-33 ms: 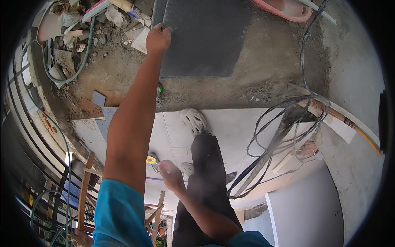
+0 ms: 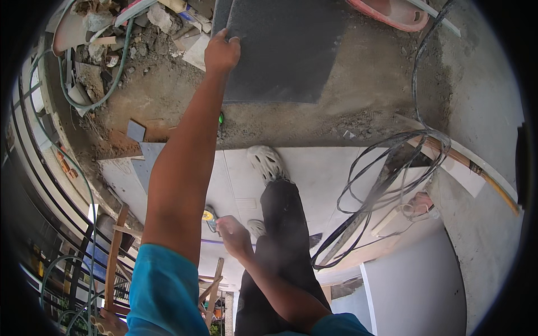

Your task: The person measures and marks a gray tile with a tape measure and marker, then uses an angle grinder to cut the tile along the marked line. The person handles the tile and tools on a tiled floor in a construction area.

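Observation:
A large dark grey tile (image 2: 280,56) lies over bare soil at the top of the view. Its left edge is under my left hand (image 2: 222,53), whose fingers are closed around that edge. My left arm stretches almost straight up to it. Lower down, my right hand (image 2: 234,235) is bent back near my dark trouser leg, fingers curled. At its fingertips sits a small teal tool with a round yellow face (image 2: 209,215); its exact kind is hard to make out. The right palm's inner side is hidden.
Rubble (image 2: 162,19) and a green hose (image 2: 126,50) are at upper left. A red basin (image 2: 392,17) stands at upper right. Coiled black cable (image 2: 358,207) lies right of my clog (image 2: 267,162), which stands on pale floor tiles (image 2: 319,168). Railings (image 2: 73,207) run along the left.
The whole view has shifted slightly, so things appear a little further right. Both hands keep the same hold and pose.

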Motion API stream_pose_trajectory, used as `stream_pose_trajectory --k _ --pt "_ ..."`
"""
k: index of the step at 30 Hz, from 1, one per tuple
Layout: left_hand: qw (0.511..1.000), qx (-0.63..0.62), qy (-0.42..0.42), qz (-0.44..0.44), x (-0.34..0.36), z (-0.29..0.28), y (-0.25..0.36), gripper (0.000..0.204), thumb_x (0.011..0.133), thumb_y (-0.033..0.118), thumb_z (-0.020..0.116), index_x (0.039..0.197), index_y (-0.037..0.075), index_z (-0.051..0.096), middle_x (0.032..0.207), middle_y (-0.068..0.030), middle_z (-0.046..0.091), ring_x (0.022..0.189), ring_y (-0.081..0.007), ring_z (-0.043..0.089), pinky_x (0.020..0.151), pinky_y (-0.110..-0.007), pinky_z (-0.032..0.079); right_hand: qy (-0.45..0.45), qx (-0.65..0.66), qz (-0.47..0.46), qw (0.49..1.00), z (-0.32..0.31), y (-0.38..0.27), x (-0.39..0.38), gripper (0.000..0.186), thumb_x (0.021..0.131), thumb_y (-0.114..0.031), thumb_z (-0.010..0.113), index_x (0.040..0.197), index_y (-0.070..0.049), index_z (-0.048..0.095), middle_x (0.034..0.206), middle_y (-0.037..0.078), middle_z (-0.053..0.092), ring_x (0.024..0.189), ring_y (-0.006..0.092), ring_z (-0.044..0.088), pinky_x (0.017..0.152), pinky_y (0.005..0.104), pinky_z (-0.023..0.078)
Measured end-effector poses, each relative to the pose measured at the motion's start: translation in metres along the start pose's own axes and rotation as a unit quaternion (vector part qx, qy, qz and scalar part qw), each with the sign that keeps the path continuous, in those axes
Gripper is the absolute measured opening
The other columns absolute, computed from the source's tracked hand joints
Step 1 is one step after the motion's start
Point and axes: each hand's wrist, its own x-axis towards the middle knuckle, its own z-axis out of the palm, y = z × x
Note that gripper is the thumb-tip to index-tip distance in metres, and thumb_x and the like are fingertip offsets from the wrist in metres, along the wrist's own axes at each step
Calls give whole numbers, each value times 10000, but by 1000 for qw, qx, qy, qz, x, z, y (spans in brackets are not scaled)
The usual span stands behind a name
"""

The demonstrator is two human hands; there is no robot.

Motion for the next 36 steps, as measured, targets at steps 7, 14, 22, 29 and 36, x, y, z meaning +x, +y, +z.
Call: stream_pose_trajectory --k 7,14,22,29,36 --pt "995 -50 -82 25 -144 -29 6 388 954 196 571 1308 38 601 1234 -161 686 1150 -327 653 999 -399 503 -20 -143 -82 986 -5 63 3 322 975 -323 566 1141 -55 629 996 135 725 953 290 703 820 394 525" --pt "991 -31 -25 -126 -491 -150 -86 224 949 162 545 1102 96 696 1053 -120 724 974 -333 688 847 -441 540 -45 -137 -58 988 -73 21 -44 225 958 -166 605 1130 -23 634 927 49 699 812 144 654 704 339 517" --pt "864 103 -72 -488 -992 -267 -168 290 920 218 514 1097 200 742 1128 -95 729 1046 -299 688 908 -458 546 -36 -592 -275 757 -222 -23 -187 166 939 -107 603 1079 -28 645 864 70 707 786 176 666 757 311 524" --pt "711 -273 334 -556 -1204 -12 -111 287 934 259 560 1110 81 701 1096 -140 720 1054 -331 674 919 -444 523 -106 -752 -120 639 -222 42 -268 236 932 -199 584 978 22 650 841 88 684 753 200 679 666 335 528" --pt "291 -861 362 -209 -1228 115 -19 766 1017 552 481 1515 -18 361 1566 -168 377 1401 -277 400 1147 -415 340 -205 -875 -172 404 -60 197 -246 687 968 -543 515 1190 91 655 1082 204 707 1007 304 670 872 407 504"
